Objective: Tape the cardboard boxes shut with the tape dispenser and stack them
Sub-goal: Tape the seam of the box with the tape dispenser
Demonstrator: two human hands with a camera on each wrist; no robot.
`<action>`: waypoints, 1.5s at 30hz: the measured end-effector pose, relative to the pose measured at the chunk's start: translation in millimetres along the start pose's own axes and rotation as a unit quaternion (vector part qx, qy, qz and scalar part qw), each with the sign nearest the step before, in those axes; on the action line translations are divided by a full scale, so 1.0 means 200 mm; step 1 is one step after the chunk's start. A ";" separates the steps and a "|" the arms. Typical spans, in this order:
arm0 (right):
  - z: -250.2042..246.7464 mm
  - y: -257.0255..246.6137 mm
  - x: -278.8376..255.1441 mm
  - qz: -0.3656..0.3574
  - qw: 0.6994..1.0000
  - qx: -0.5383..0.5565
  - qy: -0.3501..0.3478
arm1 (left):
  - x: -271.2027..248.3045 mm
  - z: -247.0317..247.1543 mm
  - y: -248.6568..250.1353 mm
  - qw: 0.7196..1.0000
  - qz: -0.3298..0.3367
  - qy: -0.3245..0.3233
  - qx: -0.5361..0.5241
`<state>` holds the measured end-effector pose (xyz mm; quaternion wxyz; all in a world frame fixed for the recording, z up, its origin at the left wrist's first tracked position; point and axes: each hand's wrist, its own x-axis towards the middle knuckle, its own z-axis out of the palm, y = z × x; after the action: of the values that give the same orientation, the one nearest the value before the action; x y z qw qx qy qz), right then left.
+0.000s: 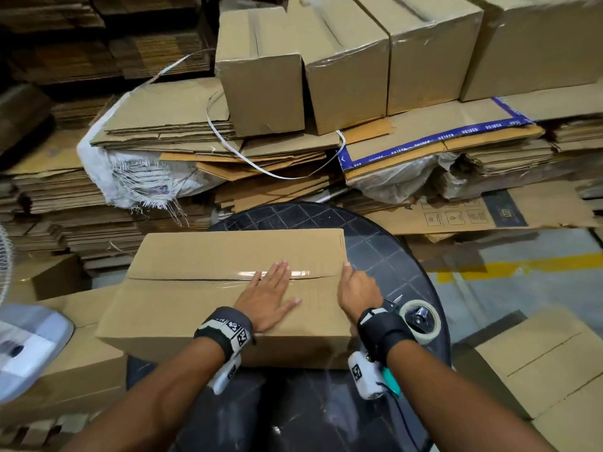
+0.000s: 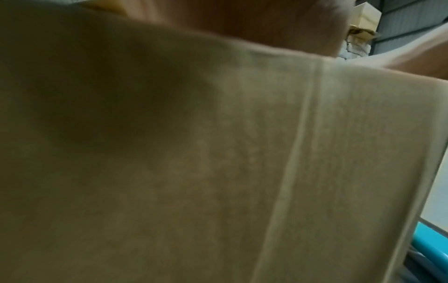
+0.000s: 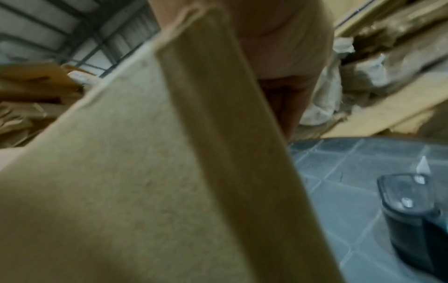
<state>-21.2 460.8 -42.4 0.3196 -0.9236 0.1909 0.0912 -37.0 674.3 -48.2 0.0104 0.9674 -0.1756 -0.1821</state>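
Note:
A closed cardboard box (image 1: 202, 305) lies on a round black table (image 1: 385, 256), with a strip of clear tape (image 1: 303, 274) along its top seam. My left hand (image 1: 270, 295) lies flat on the lid, fingers spread over the tape. My right hand (image 1: 355, 288) is at the box's right end, thumb on the top edge and fingers down the side. The tape dispenser (image 1: 419, 319) sits on the table just right of that hand, with nobody holding it. The wrist views are blurred: box wall (image 2: 218, 153) below the left hand (image 2: 254, 23), box edge (image 3: 121, 172) beside the right hand (image 3: 286, 47), dispenser (image 3: 412, 220).
Several taped boxes (image 1: 346, 66) stand in a row at the back on piles of flattened cardboard (image 1: 163, 125). Another box (image 1: 75, 363) sits low at my left beside a fan base (image 1: 29, 347). A further box (image 1: 548, 363) sits at the right on the floor.

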 end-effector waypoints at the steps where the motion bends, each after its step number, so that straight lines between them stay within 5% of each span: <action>1: 0.00 -0.01 -0.02 -0.015 0.999 -0.029 0.014 | -0.01 0.00 -0.02 1.000 0.000 -0.002 -0.001; 10: 0.05 -0.05 -0.18 -0.023 0.999 -0.040 0.022 | -0.02 0.01 0.06 0.989 0.143 0.006 0.031; 18: 0.03 -0.09 -0.20 -0.042 0.995 -0.087 0.038 | -0.03 0.01 -0.22 0.997 0.079 -0.003 -0.014; 23: 0.05 -0.06 -0.17 -0.041 0.996 -0.064 0.041 | -0.04 0.02 -0.14 0.999 0.039 0.008 -0.008; 31: 0.06 0.04 -0.13 -0.042 0.991 0.112 0.056 | 0.09 -0.01 0.22 0.996 0.088 -0.002 0.003; 45: 0.07 0.06 -0.08 0.034 0.976 0.205 0.066 | 0.13 -0.02 0.22 0.993 0.116 0.007 0.007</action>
<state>-42.0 465.3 -56.2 0.4857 -0.8353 0.2577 0.0002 -28.2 623.4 -50.2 0.0262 0.9417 -0.2879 -0.1719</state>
